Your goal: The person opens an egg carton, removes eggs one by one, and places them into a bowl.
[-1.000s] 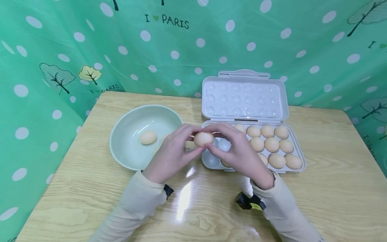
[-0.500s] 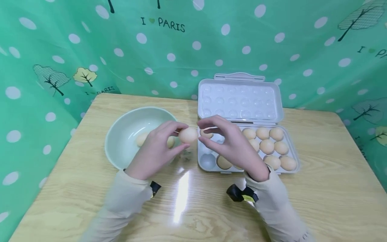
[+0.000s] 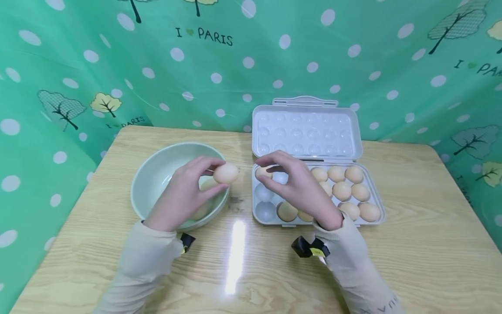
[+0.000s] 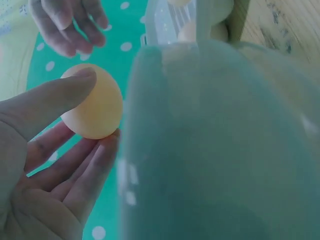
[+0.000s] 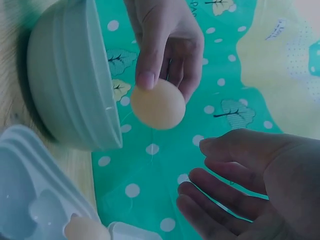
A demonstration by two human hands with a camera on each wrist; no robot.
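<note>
In the head view my left hand [image 3: 183, 189] pinches a pale brown egg [image 3: 226, 173] between thumb and fingers, above the right rim of a light green bowl [image 3: 138, 185]. The left wrist view shows the thumb across this egg [image 4: 100, 107] and fingertips beneath it. Other eggs lie in the bowl, partly hidden by the left hand. My right hand [image 3: 300, 183] hovers over the left part of an egg box [image 3: 377, 216], holding nothing. Its fingers are bent loosely and apart from the thumb, as the right wrist view of that hand [image 5: 250, 180] also shows.
Several eggs [image 3: 342, 191] fill the right side of the box, while some hollows [image 3: 265, 211] at its left hold none. Its lid [image 3: 306, 131] stands raised against a green spotted cloth [image 3: 215, 91]. Everything rests on a wooden table [image 3: 415, 226].
Both hands held the egg between them at first. The right hand let go, and the left hand has carried the egg leftward to the bowl's rim. The head view has shifted slightly.
</note>
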